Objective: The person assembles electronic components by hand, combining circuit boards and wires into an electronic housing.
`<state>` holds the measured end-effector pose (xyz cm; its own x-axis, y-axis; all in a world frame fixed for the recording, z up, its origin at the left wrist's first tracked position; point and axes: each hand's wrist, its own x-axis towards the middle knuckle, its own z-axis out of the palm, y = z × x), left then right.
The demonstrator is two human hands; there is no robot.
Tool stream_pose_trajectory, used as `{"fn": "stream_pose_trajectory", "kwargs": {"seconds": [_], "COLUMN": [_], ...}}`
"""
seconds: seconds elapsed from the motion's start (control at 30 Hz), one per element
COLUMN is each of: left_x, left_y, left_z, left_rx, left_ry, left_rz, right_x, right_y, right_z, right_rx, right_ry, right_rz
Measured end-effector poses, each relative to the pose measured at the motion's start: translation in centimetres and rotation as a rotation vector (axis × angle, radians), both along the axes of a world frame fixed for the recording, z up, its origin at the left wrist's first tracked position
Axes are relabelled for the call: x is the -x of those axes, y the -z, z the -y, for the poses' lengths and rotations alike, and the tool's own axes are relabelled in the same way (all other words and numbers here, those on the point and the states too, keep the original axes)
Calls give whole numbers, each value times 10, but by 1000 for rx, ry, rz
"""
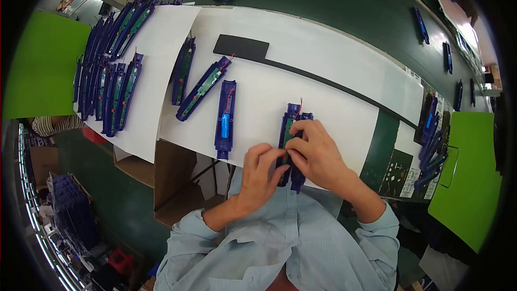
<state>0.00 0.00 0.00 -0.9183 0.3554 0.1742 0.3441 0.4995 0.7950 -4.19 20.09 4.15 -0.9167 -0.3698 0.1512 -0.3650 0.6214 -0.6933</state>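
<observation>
Two dark blue plastic housing halves lie side by side at the table's front edge, close to my body. The left half (291,110) carries a green circuit board (289,127), and red wires stick up from its far end. My left hand (257,175) is closed at that half's left side, with thumb and forefinger against it. My right hand (321,153) reaches over both halves, its thumb and fingertips pinched together above the board. Whatever sits between those fingertips is too small to make out. The right half (298,178) is largely covered by my right hand.
Left of my hands lies a housing half with a blue battery (225,126). Beyond it are housings with boards (204,87). Many more housings (110,97) crowd the left table; others (431,143) pile at right. A black strip (323,82) crosses the white table (258,108).
</observation>
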Motion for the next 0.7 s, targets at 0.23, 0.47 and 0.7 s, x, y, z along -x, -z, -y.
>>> {"fn": "stream_pose_trajectory", "kwargs": {"seconds": [0.23, 0.47, 0.7], "left_x": [6, 3, 2], "left_y": [-21, -14, -13], "left_z": [-6, -11, -15], "left_rx": [41, -26, 0], "left_ry": [-29, -38, -43], "left_rz": [118, 146, 112], "right_x": [7, 11, 14], "right_y": [-14, -15, -19], "right_z": [-5, -3, -1], "right_rx": [52, -53, -111], "right_ry": [-83, -152, -184], "right_rz": [232, 207, 211]}}
